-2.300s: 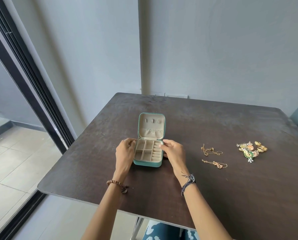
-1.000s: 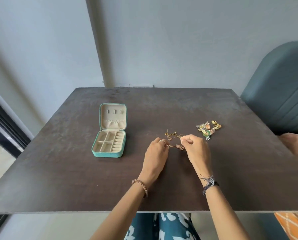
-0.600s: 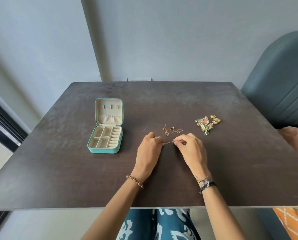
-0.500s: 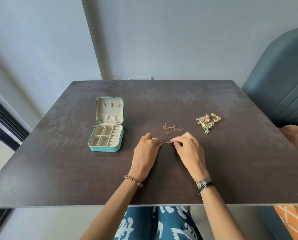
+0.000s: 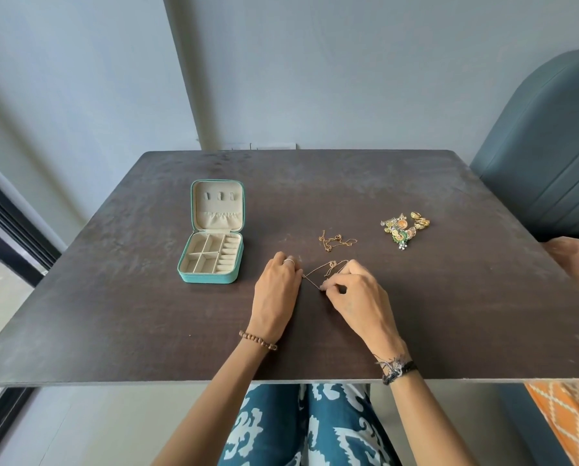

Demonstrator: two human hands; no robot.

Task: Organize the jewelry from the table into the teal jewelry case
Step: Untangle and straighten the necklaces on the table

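I see the teal jewelry case (image 5: 211, 253) lying open on the dark table (image 5: 113, 331), at about 9 o'clock from my hands. My left hand (image 5: 276, 290) and my right hand (image 5: 358, 297) each pinch one thin gold chain (image 5: 318, 272), pulled tight between them. A second gold chain (image 5: 336, 241) lies at 12 o'clock, and a pile of bright earrings and rings (image 5: 405, 227) sits at 2 o'clock.
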